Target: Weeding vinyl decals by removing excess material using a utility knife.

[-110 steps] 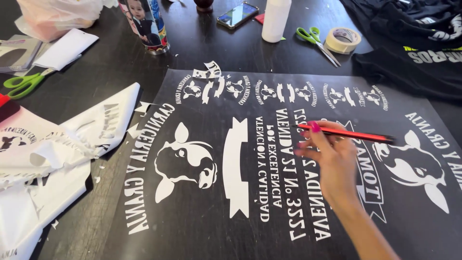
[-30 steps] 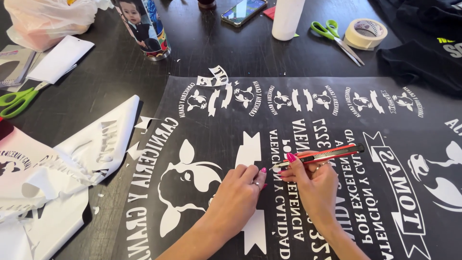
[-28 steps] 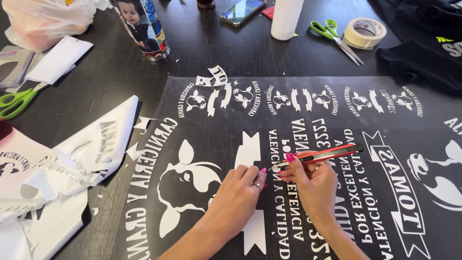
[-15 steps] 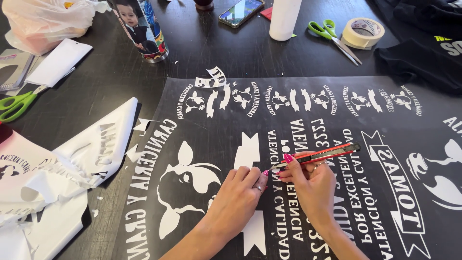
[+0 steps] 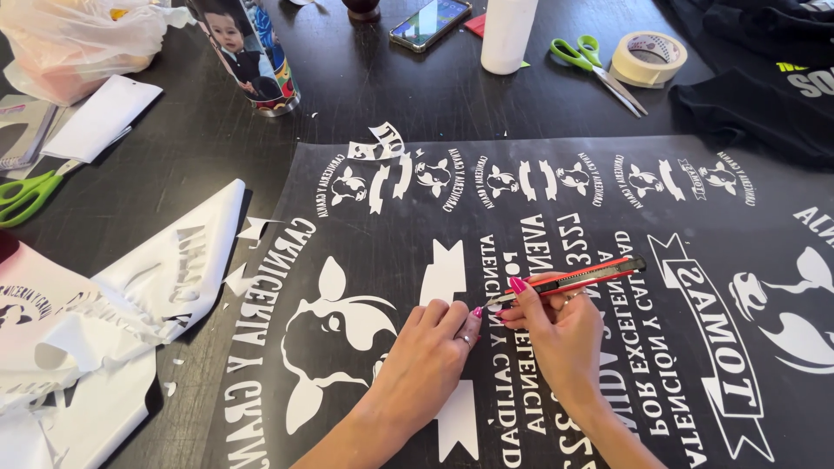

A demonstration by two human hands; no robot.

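Observation:
A large black vinyl sheet point(image 5: 556, 200) with white mirrored lettering and cow-head shapes lies flat on the dark table. My right hand point(image 5: 560, 334) grips a red utility knife point(image 5: 578, 278), its blade tip down on the white letters near the sheet's middle. My left hand point(image 5: 430, 356) rests flat on the sheet just left of the blade, fingertips beside the tip, next to a white ribbon banner shape point(image 5: 445, 274). Both hands have pink nails.
Peeled white vinyl scraps point(image 5: 113, 304) pile up at the left. Green scissors point(image 5: 26, 195) lie at the left edge, another pair point(image 5: 591, 65) at the back beside a tape roll point(image 5: 649, 57). A phone point(image 5: 430, 22), white bottle point(image 5: 506, 35), printed tumbler point(image 5: 248, 52), plastic bag point(image 5: 78, 39) and dark shirts point(image 5: 764, 87) stand behind.
Earlier my right hand worked alone further right on the sheet. It has moved to the middle and my left hand has come down beside the blade; over the last second both barely move.

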